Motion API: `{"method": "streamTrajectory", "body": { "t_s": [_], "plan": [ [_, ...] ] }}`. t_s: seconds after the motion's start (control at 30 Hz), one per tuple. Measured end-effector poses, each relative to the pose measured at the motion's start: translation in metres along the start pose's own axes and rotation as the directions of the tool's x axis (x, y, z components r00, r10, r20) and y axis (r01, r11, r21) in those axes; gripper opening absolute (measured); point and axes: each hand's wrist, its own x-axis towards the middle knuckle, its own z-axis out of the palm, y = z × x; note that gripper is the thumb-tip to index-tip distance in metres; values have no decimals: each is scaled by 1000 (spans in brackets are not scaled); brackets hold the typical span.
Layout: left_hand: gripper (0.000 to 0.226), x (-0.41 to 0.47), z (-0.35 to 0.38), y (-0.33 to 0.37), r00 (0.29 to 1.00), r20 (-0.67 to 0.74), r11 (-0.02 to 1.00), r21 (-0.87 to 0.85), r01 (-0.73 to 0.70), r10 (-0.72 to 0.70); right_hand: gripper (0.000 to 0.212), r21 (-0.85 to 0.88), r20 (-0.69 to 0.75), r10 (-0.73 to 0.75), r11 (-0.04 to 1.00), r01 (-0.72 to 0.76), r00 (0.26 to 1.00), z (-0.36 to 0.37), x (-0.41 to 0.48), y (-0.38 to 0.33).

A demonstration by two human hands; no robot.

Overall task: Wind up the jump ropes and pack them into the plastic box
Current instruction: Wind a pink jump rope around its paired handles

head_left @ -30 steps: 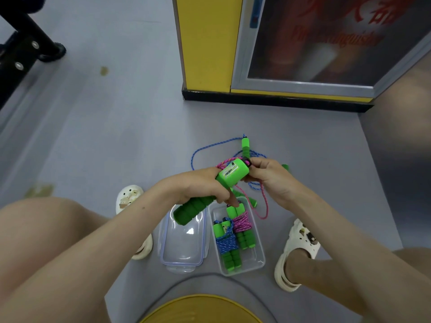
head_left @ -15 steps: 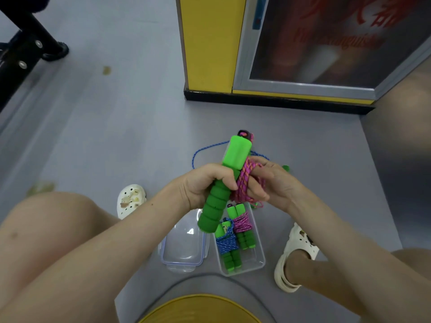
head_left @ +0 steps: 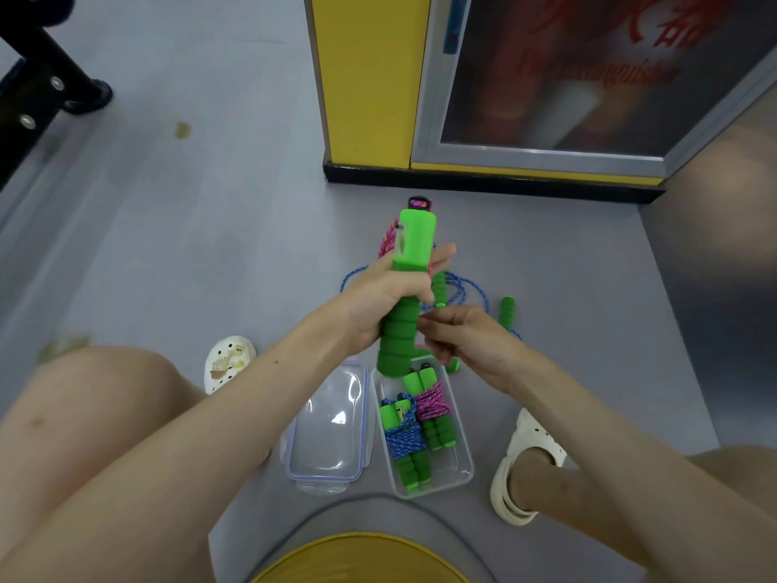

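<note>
The left hand point(head_left: 387, 296) gripped a green handle point(head_left: 408, 288) around its ribbed foam part, fingers and thumb wrapped tight. The handle's long axis ran nearly upright in the view, leaning slightly right. Its thicker smooth end with the dark cap pointed away from the person toward the yellow cabinet point(head_left: 370, 77), and its foam end pointed down at the box point(head_left: 462, 469). A loop of pink rope point(head_left: 389, 237) showed just behind the thick end, on its left.

The right hand point(head_left: 466, 342) sat just right of the foam part, fingers curled and their tips touching it. A scrap of pink showed under them, but whether they pinched the rope could not be told.

The clear box lay on the floor point(head_left: 210, 246) between the person's feet, long axis running away from the person. Two wound bundles lay in it lengthwise, one bound in blue point(head_left: 405, 439) and one in pink point(head_left: 433, 403). The lid point(head_left: 332, 427) lay touching the box's left side. A loose blue rope point(head_left: 466, 288) lay on the floor beyond the hands
</note>
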Motion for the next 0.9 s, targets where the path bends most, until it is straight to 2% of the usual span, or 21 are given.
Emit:
{"method": "streamTrajectory", "body": {
  "t_s": [0.07, 0.1, 0.13, 0.2, 0.27, 0.33, 0.4, 0.47, 0.53, 0.6, 0.7, 0.8, 0.83, 0.9],
  "plan": [
    [44, 0, -2, 0, 995, -100, 948, 316, 25, 7, 13, -31, -4, -16, 999, 16, 1000, -3, -1, -2],
    [35, 0, -4, -1, 992, -126, 887, 461, 39, 22, 12, -50, -12, -20, 999, 20, 1000, -4, -1, -1],
    [37, 1, -6, -3, 991, -129, 821, 569, 48, 32, 12, -64, -24, -21, 998, 19, 999, -5, 0, -2],
    [46, 2, -12, -8, 996, -90, 716, 696, 43, 28, 11, -70, -39, -24, 997, 21, 999, -6, 1, -3],
    [39, 1, -17, -13, 998, -59, 618, 783, 65, -31, 14, -72, -30, -37, 997, 34, 999, -6, 2, -5],
    [30, 0, -23, -17, 991, -84, 562, 817, 131, -108, 17, -103, -40, -57, 993, 52, 998, -8, 2, -7],
    [24, -1, -29, -19, 979, -107, 564, 804, 187, -171, 17, -127, -73, -79, 989, 69, 994, -10, 3, -8],
    [28, -3, -33, -17, 956, -76, 660, 708, 251, -282, 18, -116, -118, -94, 990, 81, 989, -12, 5, -9],
    [38, -6, -34, -13, 917, 27, 760, 570, 314, -399, 20, -104, -132, -115, 989, 101, 985, -12, 5, -10],
    [37, -9, -36, -12, 877, 168, 827, 450, 338, -449, 17, -84, -94, -141, 988, 133, 986, -10, 4, -11],
    [32, -13, -37, -8, 848, 312, 883, 342, 321, -429, 16, -6, -81, -184, 983, 185, 979, -7, 3, -13],
    [66, -14, -35, -10, 853, 393, 929, 277, 247, -344, 4, 127, -104, -161, 977, 174, 981, -8, 4, -16],
    [74, -15, -33, -11, 860, 412, 947, 231, 222, -302, 9, 191, -105, -137, 969, 156, 985, -8, 5, -15],
    [72, -13, -29, -11, 866, 438, 971, 116, 211, -240, 14, 325, -100, -82, 939, 111, 992, -7, 5, -15]
  ]
}}
